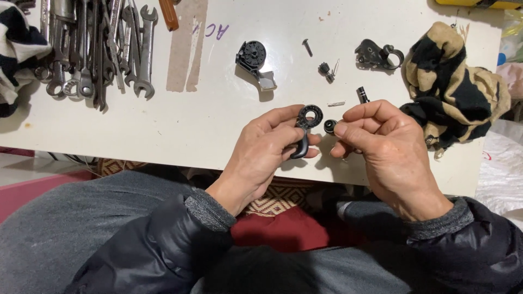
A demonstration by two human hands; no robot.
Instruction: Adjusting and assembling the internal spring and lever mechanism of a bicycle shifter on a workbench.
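My left hand (267,149) grips a black plastic lever (305,130) with a ring-shaped head, held just above the near edge of the white table (180,120). My right hand (381,147) pinches a small black round part (330,126) between thumb and forefinger, close beside the lever's ring, almost touching it.
Several wrenches (103,49) lie at the back left. A black round housing (253,60), a screw (308,47), a small black fitting (326,69), a black clamp part (378,54), a pin (336,103) and a short black cylinder (363,95) lie beyond my hands. A tan-and-black cloth (452,87) sits right.
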